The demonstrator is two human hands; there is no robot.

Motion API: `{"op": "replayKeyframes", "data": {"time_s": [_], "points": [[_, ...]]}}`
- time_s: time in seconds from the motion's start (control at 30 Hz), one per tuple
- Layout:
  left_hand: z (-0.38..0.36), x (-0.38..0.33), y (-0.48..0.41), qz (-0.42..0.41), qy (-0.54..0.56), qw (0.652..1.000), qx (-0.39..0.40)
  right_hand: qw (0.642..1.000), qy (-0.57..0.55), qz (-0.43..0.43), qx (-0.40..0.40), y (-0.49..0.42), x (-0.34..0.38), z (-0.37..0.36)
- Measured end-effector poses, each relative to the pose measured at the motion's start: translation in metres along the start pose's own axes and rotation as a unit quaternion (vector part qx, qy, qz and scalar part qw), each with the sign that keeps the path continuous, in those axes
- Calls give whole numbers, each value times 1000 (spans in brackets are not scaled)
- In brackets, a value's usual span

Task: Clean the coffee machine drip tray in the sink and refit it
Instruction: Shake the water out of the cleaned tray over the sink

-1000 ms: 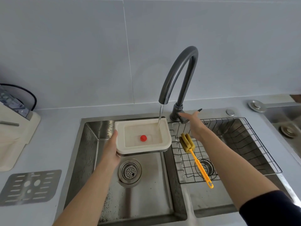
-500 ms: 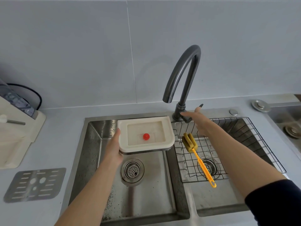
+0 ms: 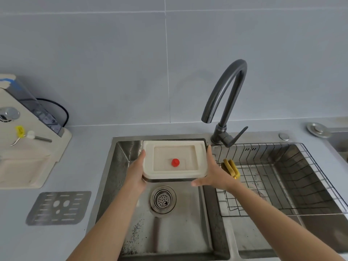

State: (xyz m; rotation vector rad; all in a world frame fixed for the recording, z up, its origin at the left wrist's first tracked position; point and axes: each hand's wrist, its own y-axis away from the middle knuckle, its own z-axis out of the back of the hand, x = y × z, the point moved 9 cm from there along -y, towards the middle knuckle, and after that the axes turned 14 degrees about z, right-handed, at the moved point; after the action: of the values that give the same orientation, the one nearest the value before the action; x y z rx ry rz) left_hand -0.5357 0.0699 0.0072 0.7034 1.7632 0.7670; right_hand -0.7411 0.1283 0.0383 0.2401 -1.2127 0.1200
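Observation:
The cream drip tray point(image 3: 148, 162), with a red float point(image 3: 175, 162) in its water-filled well, is held level over the left sink basin point(image 3: 169, 232). My left hand point(image 3: 136, 174) grips its left edge. My right hand point(image 3: 213, 174) holds its right edge, thumb under the front corner. The dark tap point(image 3: 226, 95) arches behind the tray with no water running. The cream coffee machine point(image 3: 28, 147) stands on the counter at the left, its tray bay open. The metal drip grate point(image 3: 58, 208) lies flat on the counter in front of it.
The right basin holds a wire rack point(image 3: 282, 185) with a yellow brush point(image 3: 230, 169) partly behind my right wrist. A drain strainer point(image 3: 163, 199) sits below the tray. A black cable point(image 3: 60, 110) runs behind the machine. Round metal fittings point(image 3: 318, 129) sit at the far right.
The water stopped flowing from the tap. My right hand left the tap lever and came down onto the tray's right edge. The view shifted to the left.

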Motion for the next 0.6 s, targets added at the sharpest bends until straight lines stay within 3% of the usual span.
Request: {"op": "replayKeyframes", "data": {"time_s": [0.17, 0.37, 0.6], "points": [[7, -6, 9, -2, -12, 1000, 3, 999, 25, 48, 0, -1, 9, -9], [8, -9, 19, 3, -42, 999, 26, 996, 59, 24, -55, -4, 9, -5], [8, -15, 28, -43, -115, 990, 67, 998, 36, 13, -55, -3, 3, -7]]}}
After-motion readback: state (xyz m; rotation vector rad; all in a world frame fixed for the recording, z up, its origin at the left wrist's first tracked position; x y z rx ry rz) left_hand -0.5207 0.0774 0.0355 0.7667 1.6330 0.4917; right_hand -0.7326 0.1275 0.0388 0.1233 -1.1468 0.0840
